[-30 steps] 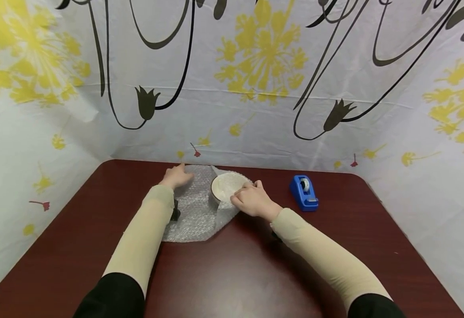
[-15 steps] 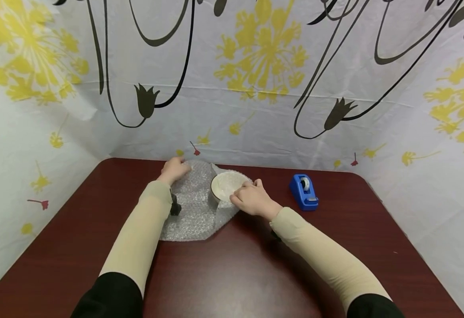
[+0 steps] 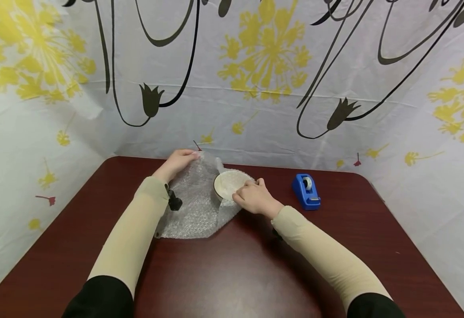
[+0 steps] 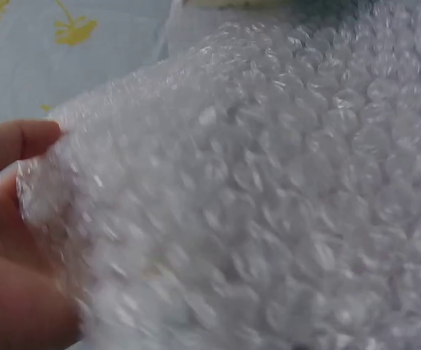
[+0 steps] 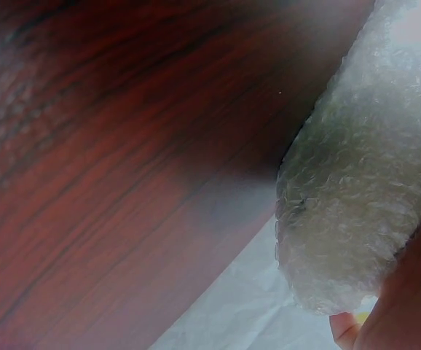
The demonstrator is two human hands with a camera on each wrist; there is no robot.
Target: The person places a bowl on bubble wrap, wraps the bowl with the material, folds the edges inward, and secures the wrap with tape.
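A white bowl (image 3: 227, 183) with a dark rim stands toward the back of the table, partly wrapped in a sheet of bubble wrap (image 3: 194, 210). My left hand (image 3: 177, 163) pinches the far left edge of the sheet and holds it raised. In the left wrist view, the thumb and fingers (image 4: 32, 138) are at that edge, and the bubble wrap (image 4: 247, 175) fills most of the picture. My right hand (image 3: 256, 198) grips the folded wrap against the bowl's near right rim. Seen from the right wrist, wrap (image 5: 356, 189) covers the bowl's outer side.
A blue tape dispenser (image 3: 306, 192) with a roll of tape stands right of the right hand. The dark red-brown table (image 3: 224, 269) meets a patterned cloth (image 3: 200, 106) at its back and sides.
My left hand has taken the wrap's far left edge and lifted it up and slightly right, so the sheet rises toward the bowl. The right hand stays at the bowl's rim.
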